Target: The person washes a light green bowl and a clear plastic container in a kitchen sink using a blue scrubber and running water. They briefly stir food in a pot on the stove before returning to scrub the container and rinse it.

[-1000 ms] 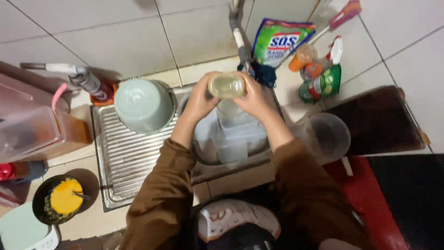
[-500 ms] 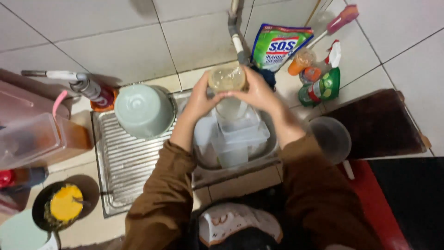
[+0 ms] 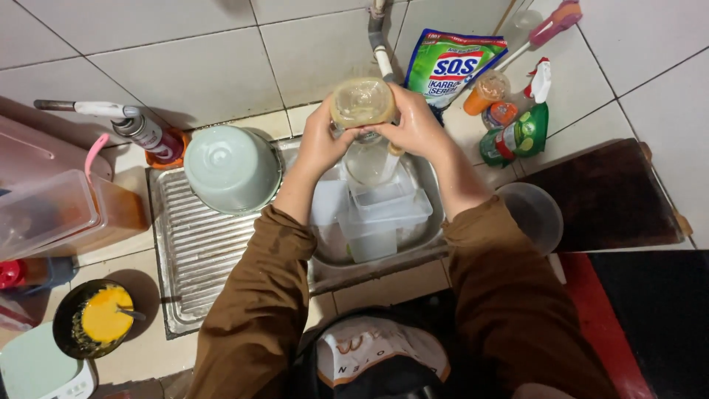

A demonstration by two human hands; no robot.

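Both hands, left (image 3: 319, 144) and right (image 3: 418, 125), have their fingers wrapped round a clear jar (image 3: 362, 103) at upper centre. It is held over the sink (image 3: 432, 174), probably so drips fall onto the tubs (image 3: 377, 214) below the tap (image 3: 378, 37).

One camera sits on the person's head. It looks straight down, close above the sink (image 3: 432, 222), wall tiles far.

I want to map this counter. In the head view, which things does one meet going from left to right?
Clear plastic box → pan with yellow egg → upturned pale green bowl → left hand → clear jar → right hand → green spray bottle → dark mat.
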